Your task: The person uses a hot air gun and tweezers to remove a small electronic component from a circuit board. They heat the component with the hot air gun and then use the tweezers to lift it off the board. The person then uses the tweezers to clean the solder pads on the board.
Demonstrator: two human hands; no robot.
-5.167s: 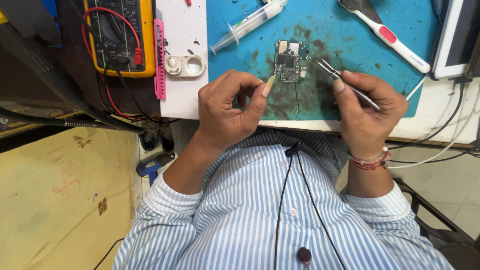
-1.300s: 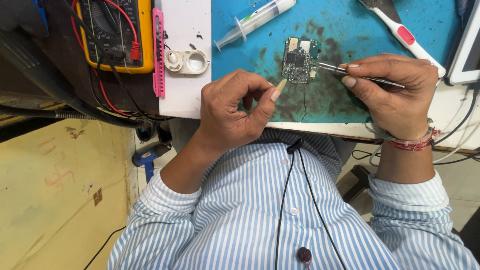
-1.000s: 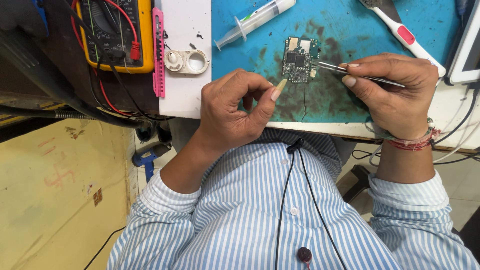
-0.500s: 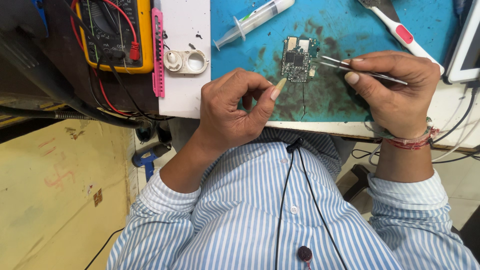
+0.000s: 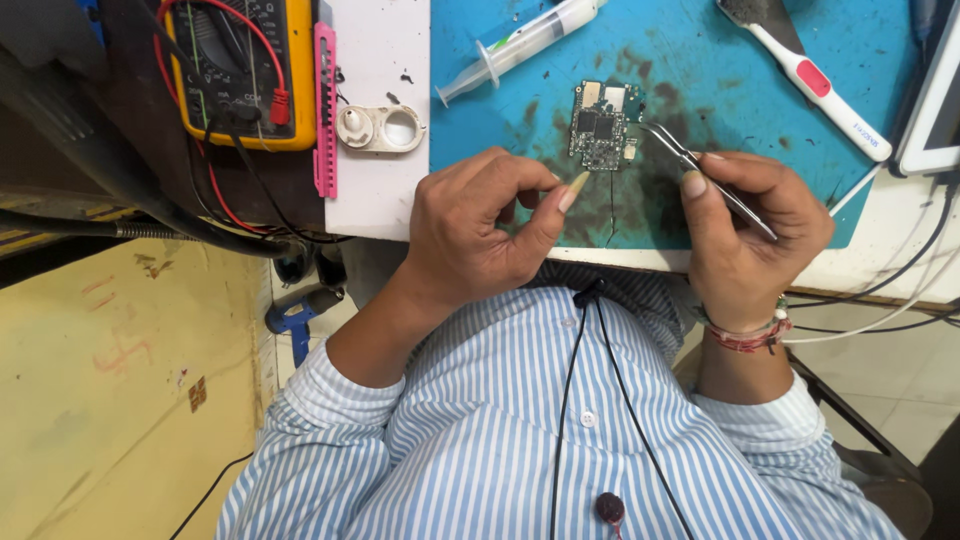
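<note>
The small circuit board [image 5: 600,127] lies flat on the blue mat [image 5: 700,60], just beyond both my hands. My right hand [image 5: 750,235] pinches metal tweezers [image 5: 700,170], their tips at the board's right edge. My left hand [image 5: 480,230] is loosely curled, holding nothing, thumb near the board's lower edge.

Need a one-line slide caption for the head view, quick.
Right hand holds tweezers to a small circuit board on a blue mat; left hand rests beside.
</note>
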